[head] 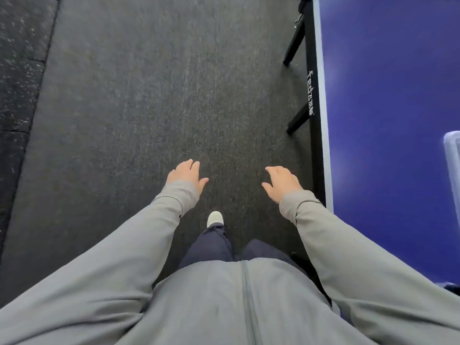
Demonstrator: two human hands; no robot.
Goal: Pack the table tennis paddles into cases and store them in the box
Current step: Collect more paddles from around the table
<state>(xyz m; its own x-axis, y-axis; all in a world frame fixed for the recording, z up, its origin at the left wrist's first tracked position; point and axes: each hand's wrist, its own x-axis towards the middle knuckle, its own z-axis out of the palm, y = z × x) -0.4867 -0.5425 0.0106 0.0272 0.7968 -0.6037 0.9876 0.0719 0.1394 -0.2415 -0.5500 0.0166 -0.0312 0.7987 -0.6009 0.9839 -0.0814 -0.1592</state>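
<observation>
Left hand [187, 173] and right hand [282, 181] open, empty, over floor; paddles, cases unseen; clear box [453, 155] on table [388, 100] (likely light, rigid; grip by rims).

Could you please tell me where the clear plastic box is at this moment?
In the head view, the clear plastic box sits at the far right edge, on the blue table tennis table, beyond the right hand; only its corner shows.
</observation>
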